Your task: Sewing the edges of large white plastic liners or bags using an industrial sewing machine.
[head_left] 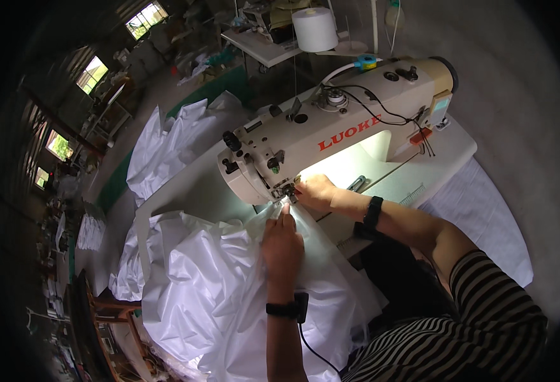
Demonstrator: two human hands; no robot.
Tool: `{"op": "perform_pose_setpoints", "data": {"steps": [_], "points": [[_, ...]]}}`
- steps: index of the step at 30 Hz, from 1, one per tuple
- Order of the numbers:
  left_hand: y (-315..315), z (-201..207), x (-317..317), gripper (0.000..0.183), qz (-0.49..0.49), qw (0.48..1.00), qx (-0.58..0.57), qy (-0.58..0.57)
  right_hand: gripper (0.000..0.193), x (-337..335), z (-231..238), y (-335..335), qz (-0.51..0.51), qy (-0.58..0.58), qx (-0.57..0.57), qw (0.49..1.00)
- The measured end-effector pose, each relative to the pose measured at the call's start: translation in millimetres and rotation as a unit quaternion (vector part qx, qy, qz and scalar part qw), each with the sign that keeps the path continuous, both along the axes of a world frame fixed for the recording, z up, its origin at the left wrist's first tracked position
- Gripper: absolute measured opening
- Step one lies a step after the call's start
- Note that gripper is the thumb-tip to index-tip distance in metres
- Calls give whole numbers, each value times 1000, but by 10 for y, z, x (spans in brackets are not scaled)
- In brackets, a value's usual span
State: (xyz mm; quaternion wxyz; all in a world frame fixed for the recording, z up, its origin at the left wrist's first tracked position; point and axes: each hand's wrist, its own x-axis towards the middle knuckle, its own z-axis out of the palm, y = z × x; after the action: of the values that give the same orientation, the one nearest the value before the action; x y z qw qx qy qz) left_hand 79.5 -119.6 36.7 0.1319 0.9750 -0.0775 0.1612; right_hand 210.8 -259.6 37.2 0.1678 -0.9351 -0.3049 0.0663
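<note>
White fabric [197,274] lies bunched over the sewing table's near left side and runs up to the needle area [286,198] of a beige sewing machine [350,121]. My left hand [284,245] rests on the fabric just in front of the needle. Its index finger points at the presser foot, while the other fingers are bent and gather the cloth. Close to the right of the needle is my right hand [317,192], its fingers curled inward. A small red bit shows by its fingertips; what they grip is hidden.
Behind the machine head lies more white fabric [178,140]. A white thread cone [315,30] stands beyond the machine. Small thread snips [356,183] lie on the table under the machine arm. Pale cloth [477,210] hangs at the right edge. A wooden stool [118,312] stands at left.
</note>
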Motion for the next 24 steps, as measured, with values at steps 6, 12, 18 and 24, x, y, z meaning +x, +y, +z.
{"op": "perform_pose_setpoints", "data": {"steps": [6,12,18,24], "points": [[-19,-76,13,44,6,998,-30,-49,16,-172,-48,28,44,-159,77,983],[-65,-149,-18,41,43,996,-36,-64,15,-299,-57,-133,93,-98,64,989],[-60,-154,-27,44,40,998,-17,-55,20,-676,-140,-196,16,-155,55,986],[-60,-157,-23,37,32,997,-7,-73,16,-837,-9,-35,-64,-2,10,998]]}}
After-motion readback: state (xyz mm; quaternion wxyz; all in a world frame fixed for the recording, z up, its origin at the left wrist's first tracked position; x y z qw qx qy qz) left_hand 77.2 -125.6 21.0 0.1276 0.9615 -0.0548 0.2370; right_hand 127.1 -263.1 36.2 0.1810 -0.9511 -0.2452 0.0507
